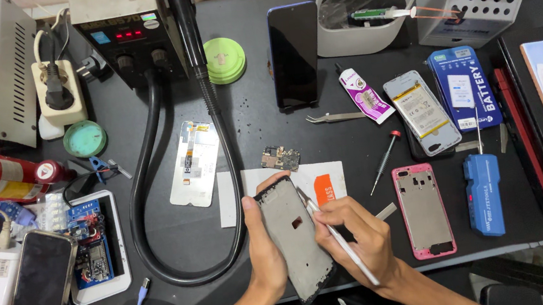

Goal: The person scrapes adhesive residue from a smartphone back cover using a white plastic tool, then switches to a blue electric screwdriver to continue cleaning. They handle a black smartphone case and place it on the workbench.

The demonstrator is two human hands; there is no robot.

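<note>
My left hand grips a dark phone frame by its left edge, tilted over the front of the black table. A thin white tool sits pen-style in my right hand, its tip touching the frame's upper right edge. Just beyond the frame lie a white sheet with an orange patch and a small circuit board.
A pink phone frame, a blue box-shaped tool, a red-handled screwdriver, phone batteries, a glue tube and tweezers lie to the right. A black hose loops left of my hands, beside a white phone back. A dark phone rests at front left.
</note>
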